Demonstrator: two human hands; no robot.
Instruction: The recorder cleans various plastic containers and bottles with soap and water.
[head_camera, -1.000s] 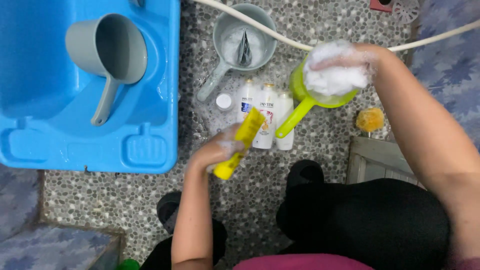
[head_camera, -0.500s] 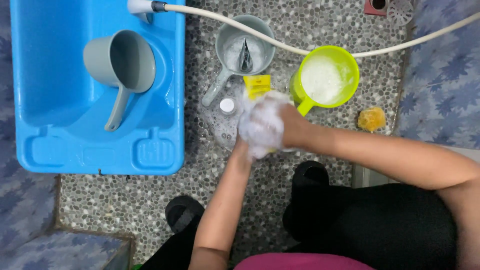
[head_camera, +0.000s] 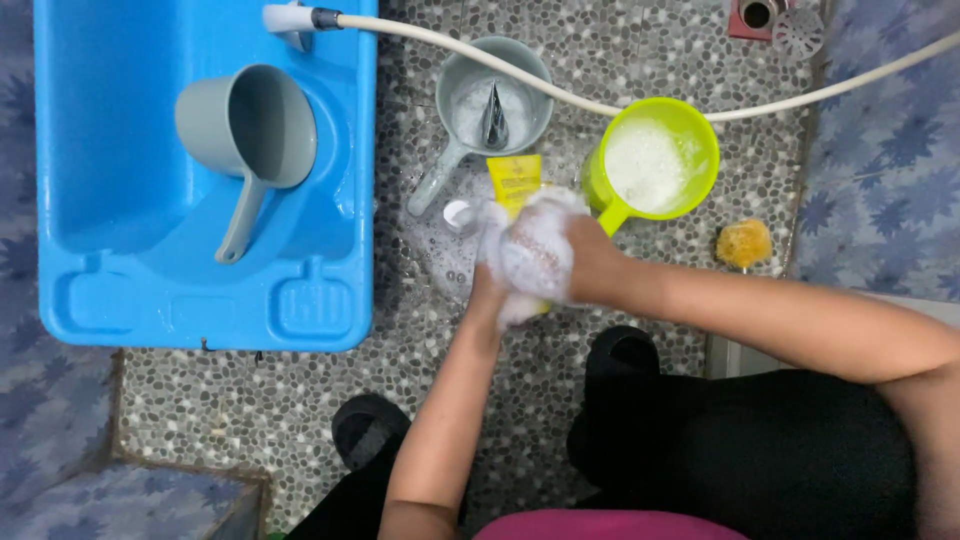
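My two hands meet over the pebble floor. My left hand (head_camera: 490, 295) grips the lower end of a yellow tube (head_camera: 514, 178), whose top sticks out above the suds. Pressed against that tube is a foamy white sponge (head_camera: 530, 250), held in my right hand (head_camera: 585, 262). Foam hides most of the fingers of both hands. Just beyond them stands a lime-green scoop (head_camera: 700, 135) full of suds. A small white cap (head_camera: 458, 212) lies on the wet floor to the left of the tube.
A blue plastic tub (head_camera: 200, 300) with a grey scoop (head_camera: 250, 130) in it fills the left side. Another grey scoop (head_camera: 465, 75) stands on the floor under a white hose (head_camera: 560, 90). A yellow sponge (head_camera: 745, 243) lies at right, a floor drain (head_camera: 785, 22) at top right.
My right hand brought the foamy sponge from the green scoop down to the yellow tube in my left hand. Both hands now sit slightly lower and closer together around the tube.
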